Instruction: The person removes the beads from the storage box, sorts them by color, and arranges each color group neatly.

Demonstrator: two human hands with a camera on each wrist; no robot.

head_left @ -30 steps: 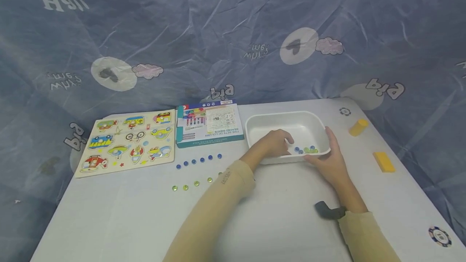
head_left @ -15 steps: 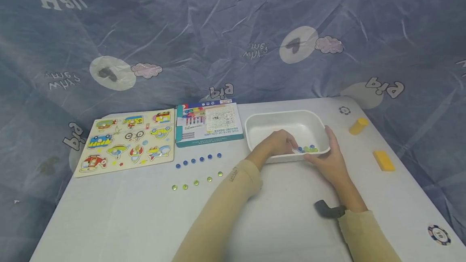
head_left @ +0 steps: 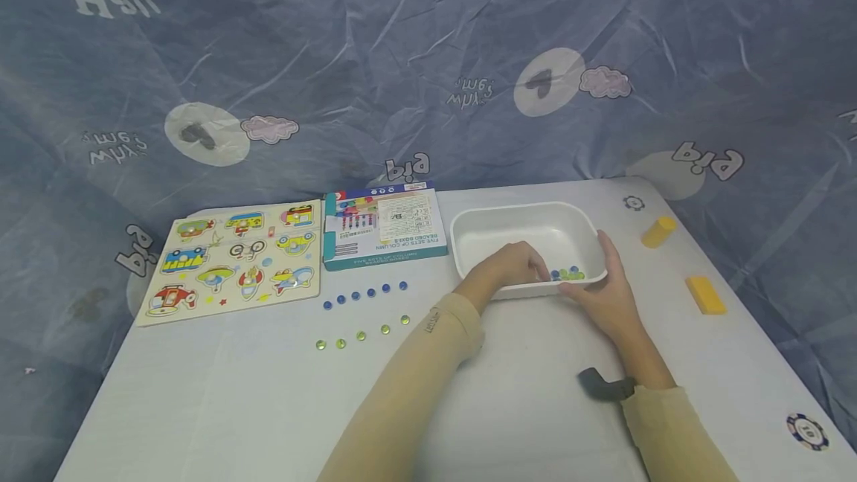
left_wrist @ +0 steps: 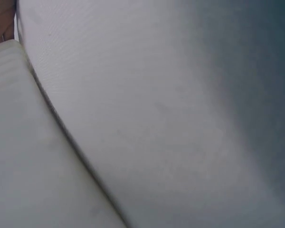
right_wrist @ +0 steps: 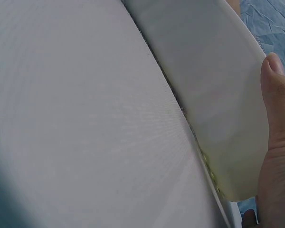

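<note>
Inside the white plastic tub (head_left: 529, 291), my left hand (head_left: 514, 262) reaches down with bent fingers. Its fingertips are at a small cluster of shiny blue and green beads (head_left: 569, 274); they are largely hidden, so I cannot tell whether they pinch one. My right hand (head_left: 605, 300) grips the tub's right front corner, its thumb (right_wrist: 278, 104) lying along the rim in the right wrist view. Left of the tub, a row of blue beads (head_left: 371, 293) lies on the table above a row of green beads (head_left: 361, 336). The left wrist view mostly shows the tub's outer wall (left_wrist: 33, 142) and the tabletop.
A boxed bead set (head_left: 384, 233) lies left of the tub, with a wooden vehicle puzzle board (head_left: 234, 262) beyond it. On the right are a yellow cylinder (head_left: 659, 232) and a yellow block (head_left: 706, 296). A patterned blue cloth (head_left: 375, 80) hangs behind the white table (head_left: 268, 407).
My left hand has shifted slightly right inside the tub, up to the beads, and its fingers have bent downward. My right hand stays on the corner.
</note>
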